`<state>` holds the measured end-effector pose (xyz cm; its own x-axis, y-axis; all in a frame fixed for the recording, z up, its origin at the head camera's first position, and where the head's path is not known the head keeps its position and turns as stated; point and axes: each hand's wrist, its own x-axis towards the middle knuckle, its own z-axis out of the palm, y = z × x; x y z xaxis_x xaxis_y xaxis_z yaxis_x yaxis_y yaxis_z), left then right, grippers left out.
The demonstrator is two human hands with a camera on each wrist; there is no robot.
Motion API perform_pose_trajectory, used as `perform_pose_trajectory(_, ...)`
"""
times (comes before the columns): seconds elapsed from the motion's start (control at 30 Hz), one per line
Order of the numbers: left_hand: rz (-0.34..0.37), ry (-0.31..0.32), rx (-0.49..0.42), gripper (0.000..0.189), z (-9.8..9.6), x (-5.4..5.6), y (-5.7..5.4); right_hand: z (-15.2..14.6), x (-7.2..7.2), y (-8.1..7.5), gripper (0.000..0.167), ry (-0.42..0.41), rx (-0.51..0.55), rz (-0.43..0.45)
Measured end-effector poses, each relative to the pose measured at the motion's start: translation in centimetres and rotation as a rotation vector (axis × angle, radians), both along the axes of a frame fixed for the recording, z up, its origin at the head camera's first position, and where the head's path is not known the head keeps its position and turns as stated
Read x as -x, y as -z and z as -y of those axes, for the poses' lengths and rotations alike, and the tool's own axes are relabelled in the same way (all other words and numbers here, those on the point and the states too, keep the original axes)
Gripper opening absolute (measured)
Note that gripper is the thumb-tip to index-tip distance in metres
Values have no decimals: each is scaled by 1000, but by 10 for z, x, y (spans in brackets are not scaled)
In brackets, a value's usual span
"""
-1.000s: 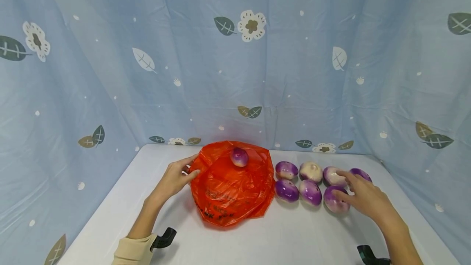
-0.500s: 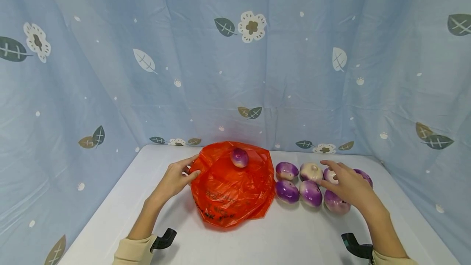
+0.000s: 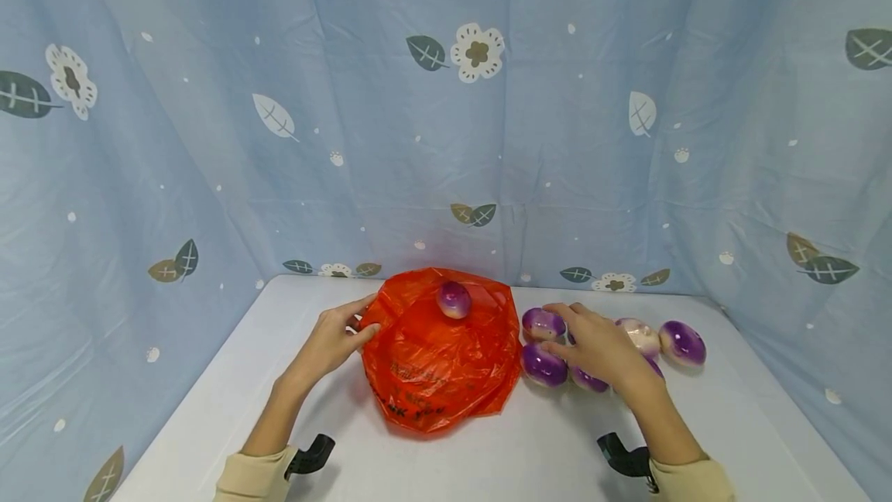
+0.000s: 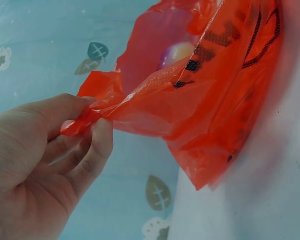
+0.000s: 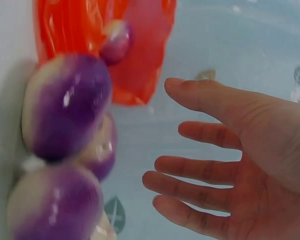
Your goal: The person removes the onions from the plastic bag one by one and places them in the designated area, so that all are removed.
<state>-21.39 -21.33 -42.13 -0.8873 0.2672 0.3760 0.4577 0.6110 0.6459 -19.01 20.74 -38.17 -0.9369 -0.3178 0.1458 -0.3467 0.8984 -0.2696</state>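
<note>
My left hand (image 3: 333, 341) pinches the left rim of a red plastic bag (image 3: 439, 378). In the left wrist view, thumb and fingers grip a bunched edge of the bag (image 4: 155, 110). One glossy purple-and-white vegetable, like an onion or turnip (image 3: 454, 300), shows at the back of the bag's mouth. My right hand (image 3: 606, 347) hovers over the group of similar vegetables to the right, hiding some of them. Nearest to it are the two leftmost, a rear one (image 3: 542, 322) and a front one (image 3: 543, 365). The right wrist view has the right hand's fingers (image 5: 200, 170) spread, holding nothing.
More of these vegetables lie right of the hand, including a pale one (image 3: 637, 336) and a purple one (image 3: 683, 343). All stand on a white table (image 3: 488, 463). A blue patterned curtain (image 3: 543, 138) closes off the back and sides.
My right hand has moved left across the vegetables, from the right end of the rows to the left end near the bag. The left hand keeps its grip on the bag in the same place.
</note>
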Motion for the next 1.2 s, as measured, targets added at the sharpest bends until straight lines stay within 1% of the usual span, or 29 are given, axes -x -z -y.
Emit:
perform_pose_trajectory(0.13,-7,1,7,54,0,0,0,17,3,5,61,-11,23,16)
perform_pose_trajectory(0.23,-11,2,3,54,0,0,0,29,5,8,59,-35,36,8)
perform_pose_trajectory(0.4,-1,0,-7,54,0,-1,-1,44,6,13,57,-62,8,-11)
perform_pose_trajectory(0.53,10,-2,-10,54,1,-2,-2,55,7,14,57,-64,-16,10)
perform_pose_trajectory(0.77,9,0,-8,54,1,-2,-2,72,10,15,59,-57,45,65)
perform_pose_trajectory(0.97,10,-4,-12,54,0,-2,-2,86,23,21,57,-76,76,62)
perform_pose_trajectory(1.1,7,-3,-14,54,-1,-2,-2,94,34,24,56,-81,77,89)
perform_pose_trajectory(1.2,1,-3,-9,54,-1,-2,-2,99,42,27,58,-69,88,123)
